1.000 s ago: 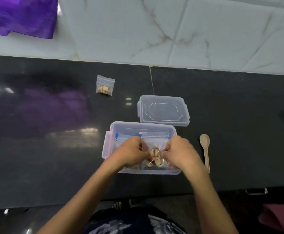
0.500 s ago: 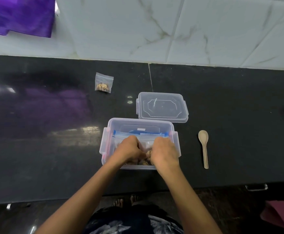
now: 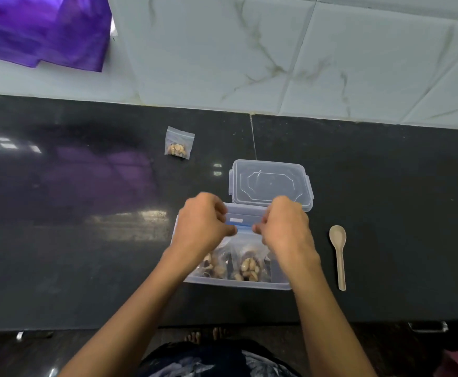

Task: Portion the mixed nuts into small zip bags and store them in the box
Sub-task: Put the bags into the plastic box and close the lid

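Clear film bag [image 3: 245, 242] over the box [image 3: 238, 284]: light, limp, slippery. Left hand [image 3: 203, 224] and right hand [image 3: 285, 227] pinch its blue zip strip [image 3: 243, 227], probably the firmest hold.

A glossy black stone counter [image 3: 59, 240] meets a pale marbled tile wall [image 3: 277, 50] with purple cloth [image 3: 45, 28].
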Tool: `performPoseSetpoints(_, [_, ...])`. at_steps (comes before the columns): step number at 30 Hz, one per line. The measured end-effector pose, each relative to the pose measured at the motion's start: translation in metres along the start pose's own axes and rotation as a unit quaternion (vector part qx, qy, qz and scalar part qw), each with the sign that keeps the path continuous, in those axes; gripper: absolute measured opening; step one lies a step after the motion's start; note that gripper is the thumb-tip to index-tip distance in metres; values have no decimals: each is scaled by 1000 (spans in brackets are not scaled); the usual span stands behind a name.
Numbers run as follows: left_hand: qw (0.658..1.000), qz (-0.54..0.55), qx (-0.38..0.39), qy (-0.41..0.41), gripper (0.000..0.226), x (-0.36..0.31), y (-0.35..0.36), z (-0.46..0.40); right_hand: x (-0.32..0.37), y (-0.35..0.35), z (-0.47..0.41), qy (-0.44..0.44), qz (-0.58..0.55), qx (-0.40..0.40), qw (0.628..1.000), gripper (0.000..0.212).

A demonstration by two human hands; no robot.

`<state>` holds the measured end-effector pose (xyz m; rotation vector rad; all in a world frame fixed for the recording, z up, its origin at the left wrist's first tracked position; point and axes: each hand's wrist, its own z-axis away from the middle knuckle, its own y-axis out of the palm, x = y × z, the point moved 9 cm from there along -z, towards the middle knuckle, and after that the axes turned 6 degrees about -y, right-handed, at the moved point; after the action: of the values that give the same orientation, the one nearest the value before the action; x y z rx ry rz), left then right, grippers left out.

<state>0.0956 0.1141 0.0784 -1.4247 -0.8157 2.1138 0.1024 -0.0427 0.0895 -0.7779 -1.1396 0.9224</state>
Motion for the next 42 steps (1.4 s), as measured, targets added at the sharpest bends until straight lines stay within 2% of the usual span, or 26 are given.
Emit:
performPoseSetpoints(9, [989,57,-131,31,33,-35,-95,-42,96,-55,-56,-148,-88,-81,982,30])
performPoseSetpoints(12, [983,79,-164,3,30,-28,-120,-69,122,-64,-77,-182,-114,-99,972,25])
performPoseSetpoints(16, [976,104,-185,-46,30,-4,-135,-118,150,-52,-119,-194,-135,-81,968,24])
performPoseSetpoints(20, [966,174,-163,-101,40,32,-128,-170,165,-17,-176,-177,-164,-19,970,35])
performPoseSetpoints(22, [960,199,-156,-123,28,48,-122,-189,169,2,-202,-177,-168,13,970,44])
performPoseSetpoints(23, [959,196,-158,-130,26,55,-119,-197,171,10,-213,-184,-164,25,969,47])
performPoseSetpoints(25, [961,183,-149,-144,37,66,-109,-211,175,28,-233,-202,-150,41,967,51])
performPoseSetpoints(27, [968,158,-122,-155,28,75,-96,-224,180,46,-251,-220,-121,47,967,54])
performPoseSetpoints(30, [974,134,-84,-161,34,86,-74,-239,185,74,-276,-231,-59,64,969,63])
performPoseSetpoints(33, [979,104,-86,-151,35,90,-65,-250,182,103,-291,-235,19,102,966,69])
performPoseSetpoints(36, [980,103,-66,-158,31,92,-56,-257,177,113,-298,-250,48,79,964,61])
performPoseSetpoints(39, [975,124,-54,-174,35,100,-49,-260,172,112,-301,-242,27,50,969,49])
performPoseSetpoints(42, [965,182,-49,-185,34,106,-44,-258,164,114,-296,-197,-67,92,974,18])
